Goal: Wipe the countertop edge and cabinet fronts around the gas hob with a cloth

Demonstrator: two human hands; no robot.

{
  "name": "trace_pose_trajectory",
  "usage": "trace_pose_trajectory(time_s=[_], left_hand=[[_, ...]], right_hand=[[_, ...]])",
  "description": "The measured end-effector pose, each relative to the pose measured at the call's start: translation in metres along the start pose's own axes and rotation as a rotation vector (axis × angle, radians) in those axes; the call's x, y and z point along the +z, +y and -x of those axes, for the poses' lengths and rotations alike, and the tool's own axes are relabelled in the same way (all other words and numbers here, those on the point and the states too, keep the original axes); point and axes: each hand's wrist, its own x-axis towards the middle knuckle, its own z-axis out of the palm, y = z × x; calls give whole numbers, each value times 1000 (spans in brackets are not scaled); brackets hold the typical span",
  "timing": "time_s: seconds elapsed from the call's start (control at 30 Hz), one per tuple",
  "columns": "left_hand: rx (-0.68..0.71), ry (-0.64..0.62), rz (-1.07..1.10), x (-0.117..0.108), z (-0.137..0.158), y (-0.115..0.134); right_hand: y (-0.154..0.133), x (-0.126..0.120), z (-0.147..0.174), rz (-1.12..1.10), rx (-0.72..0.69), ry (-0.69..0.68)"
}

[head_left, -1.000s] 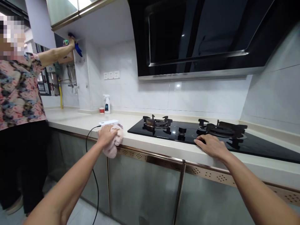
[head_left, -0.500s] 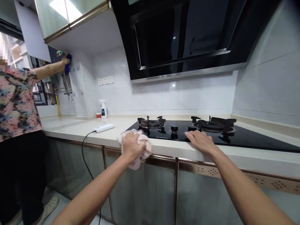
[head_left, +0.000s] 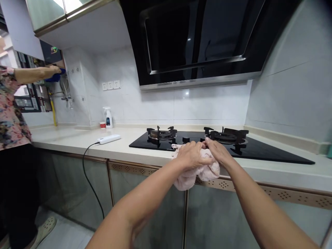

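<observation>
A pale pink cloth (head_left: 185, 180) is bunched under my left hand (head_left: 192, 155), whose fingers curl round it. The cloth lies at the counter's front edge, and part of it hangs over the edge. Close beside it, my right hand (head_left: 218, 150) rests at the front of the black gas hob (head_left: 269, 152) with its fingers stretched out. The fingertips of both hands meet near a control knob, partly hiding that area. One black knob (head_left: 185, 139) still shows behind my left hand.
Two burners with black pan supports, left (head_left: 162, 134) and right (head_left: 225, 136), stand behind my hands. A range hood (head_left: 194, 45) hangs above. On the left counter are a white corded device (head_left: 109, 139), a spray bottle (head_left: 108, 118) and a small red tub (head_left: 102, 125). Another person (head_left: 12, 114) holds a blue cloth (head_left: 55, 76).
My left hand has slid the cloth right along the counter edge to meet my right hand. The other person's arm and blue cloth have shifted, and the view has turned slightly.
</observation>
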Motion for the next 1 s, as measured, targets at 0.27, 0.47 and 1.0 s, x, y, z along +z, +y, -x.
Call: trace_pose_trajectory(time_s=[0.27, 0.47, 1.0], left_hand=[[39, 29, 8, 4, 12, -1], [103, 199, -84, -9, 75, -49], [-304, 585, -174, 83, 143, -93]], right_hand=[[-35, 1, 35, -142, -161, 240], [-61, 17, 56, 195, -278, -181], [-115, 43, 67, 638, -336, -171]])
